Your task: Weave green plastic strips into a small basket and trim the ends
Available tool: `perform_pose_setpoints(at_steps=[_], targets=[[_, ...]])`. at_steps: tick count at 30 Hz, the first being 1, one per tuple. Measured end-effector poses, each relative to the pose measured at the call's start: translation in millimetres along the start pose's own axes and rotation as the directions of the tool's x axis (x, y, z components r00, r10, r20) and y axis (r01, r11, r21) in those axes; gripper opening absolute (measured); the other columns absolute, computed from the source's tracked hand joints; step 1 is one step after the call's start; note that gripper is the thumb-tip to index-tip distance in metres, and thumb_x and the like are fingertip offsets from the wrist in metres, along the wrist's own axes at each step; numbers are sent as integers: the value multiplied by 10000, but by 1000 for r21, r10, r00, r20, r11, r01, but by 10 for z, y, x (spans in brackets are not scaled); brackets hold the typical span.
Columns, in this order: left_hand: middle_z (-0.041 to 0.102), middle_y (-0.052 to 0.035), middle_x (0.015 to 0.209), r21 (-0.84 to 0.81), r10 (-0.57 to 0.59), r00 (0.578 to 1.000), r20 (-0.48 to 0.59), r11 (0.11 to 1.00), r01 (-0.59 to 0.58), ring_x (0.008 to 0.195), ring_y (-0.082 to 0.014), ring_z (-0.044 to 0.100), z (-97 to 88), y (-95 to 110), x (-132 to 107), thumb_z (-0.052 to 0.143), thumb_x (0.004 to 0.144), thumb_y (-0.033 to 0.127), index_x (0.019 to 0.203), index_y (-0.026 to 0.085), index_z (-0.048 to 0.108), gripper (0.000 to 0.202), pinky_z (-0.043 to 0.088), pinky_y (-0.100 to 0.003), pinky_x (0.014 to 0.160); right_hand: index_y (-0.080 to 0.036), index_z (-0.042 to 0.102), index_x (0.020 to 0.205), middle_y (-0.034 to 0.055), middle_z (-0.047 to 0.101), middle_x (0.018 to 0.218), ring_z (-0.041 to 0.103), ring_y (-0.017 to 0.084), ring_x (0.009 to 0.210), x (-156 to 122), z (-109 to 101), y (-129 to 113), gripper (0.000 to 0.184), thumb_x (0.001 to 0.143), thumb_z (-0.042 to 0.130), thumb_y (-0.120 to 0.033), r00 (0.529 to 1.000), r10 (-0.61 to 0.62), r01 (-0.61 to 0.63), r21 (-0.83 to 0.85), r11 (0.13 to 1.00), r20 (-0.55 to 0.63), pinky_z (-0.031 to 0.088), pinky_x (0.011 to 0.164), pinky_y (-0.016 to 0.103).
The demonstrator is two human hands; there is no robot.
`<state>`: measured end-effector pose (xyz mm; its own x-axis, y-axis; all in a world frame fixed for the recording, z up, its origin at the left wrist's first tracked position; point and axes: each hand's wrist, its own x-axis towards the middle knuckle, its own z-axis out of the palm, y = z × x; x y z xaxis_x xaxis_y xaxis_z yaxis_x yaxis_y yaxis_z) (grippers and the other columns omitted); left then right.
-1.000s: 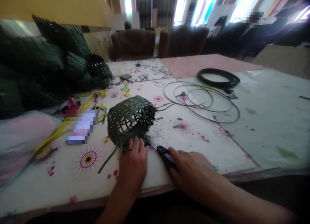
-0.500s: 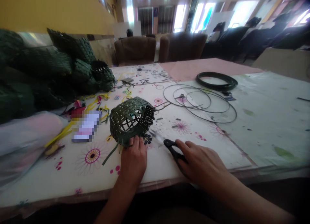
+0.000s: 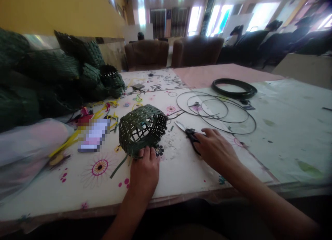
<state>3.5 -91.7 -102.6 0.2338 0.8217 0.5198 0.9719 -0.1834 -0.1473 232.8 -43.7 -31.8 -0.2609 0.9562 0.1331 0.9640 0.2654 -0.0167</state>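
A dark green woven basket (image 3: 142, 131) lies tipped on its side on the table, its opening facing me and to the right. My left hand (image 3: 145, 165) grips the near rim, fingers closed over it. One loose green strip (image 3: 118, 166) sticks out from the rim beside that hand. To the right, my right hand (image 3: 214, 144) holds a pair of scissors (image 3: 190, 132) by the black handles, fingers partly wrapped round them. The blades point away and left, low over the table, slightly apart from the basket. Part of the handles is hidden under the hand.
Loops of thin wire (image 3: 215, 112) spread behind the scissors, with a thick dark coil (image 3: 233, 87) beyond. More woven baskets (image 3: 62, 70) are piled at left. A blurred-out flat object (image 3: 94, 135), yellow strips (image 3: 63, 143) and a plastic bag (image 3: 33, 146) lie nearby. Chairs stand behind the table.
My right hand has moved the scissors away from me and slightly right, away from the basket's near rim. My left hand stays on the basket, which has hardly moved.
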Motion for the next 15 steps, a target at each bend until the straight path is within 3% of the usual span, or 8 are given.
perform_pose_setpoints(at_steps=[3, 7, 11, 13, 15], targets=[[692, -180, 1073, -77, -23, 998, -59, 997, 19, 976, -283, 597, -15, -17, -9, 532, 945, 209, 1092, 41, 679, 267, 522, -409, 827, -126, 697, 1103, 135, 691, 1058, 659, 227, 895, 89, -4, -194, 295, 967, 483, -277, 997, -54, 37, 305, 952, 48, 469, 791, 322], [708, -138, 1031, -256, -110, 988, -109, 963, 79, 953, -249, 621, -46, -61, -17, 510, 951, 163, 1083, 60, 663, 227, 525, -399, 875, -130, 705, 1039, 78, 747, 860, 681, 174, 730, 298, 97, -515, 233, 886, 620, -285, 964, -160, -16, 648, 762, 213, 491, 691, 280], [708, -129, 1042, -339, -134, 986, -102, 936, 92, 958, -242, 628, -47, -80, -25, 508, 947, 144, 1093, 70, 652, 218, 536, -394, 873, -155, 595, 833, -21, 628, 562, 579, 121, 462, 492, 272, -747, 97, 841, 638, -241, 901, -181, -284, 852, 441, 394, 441, 455, 229], [704, -146, 1063, -322, -120, 986, -113, 944, 78, 981, -256, 626, -29, -72, -29, 512, 943, 143, 1108, 57, 647, 230, 541, -413, 885, -172, 548, 837, -52, 587, 506, 573, 117, 432, 546, 355, -801, 86, 846, 619, -218, 873, -203, -383, 881, 277, 443, 449, 431, 218], [697, -164, 1098, -307, -116, 986, -122, 949, 74, 1005, -268, 627, -10, -56, -30, 529, 935, 150, 1124, 42, 645, 247, 546, -427, 898, -175, 532, 848, -55, 591, 497, 583, 118, 422, 585, 428, -818, 69, 858, 594, -203, 857, -247, -422, 891, 167, 452, 470, 428, 218]])
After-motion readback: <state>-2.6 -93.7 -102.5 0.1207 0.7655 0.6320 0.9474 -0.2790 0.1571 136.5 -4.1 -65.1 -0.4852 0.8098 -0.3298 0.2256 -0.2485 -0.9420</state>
